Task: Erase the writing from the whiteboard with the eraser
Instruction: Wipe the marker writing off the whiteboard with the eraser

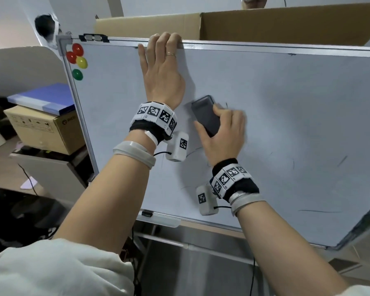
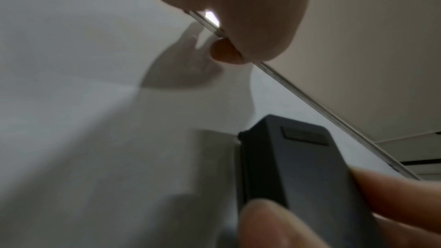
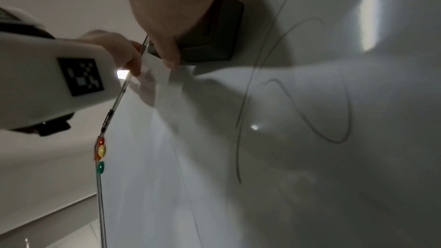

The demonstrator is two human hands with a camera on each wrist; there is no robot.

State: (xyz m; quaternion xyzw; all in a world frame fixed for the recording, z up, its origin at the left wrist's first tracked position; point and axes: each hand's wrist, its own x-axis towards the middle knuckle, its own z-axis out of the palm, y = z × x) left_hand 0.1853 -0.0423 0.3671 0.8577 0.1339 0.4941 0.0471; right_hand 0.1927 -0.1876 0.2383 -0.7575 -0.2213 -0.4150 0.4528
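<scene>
Streaked whiteboard [image 1: 286, 129] under dark grey, rounded rectangular eraser [image 1: 203, 113] in right hand [image 1: 224, 135]
</scene>
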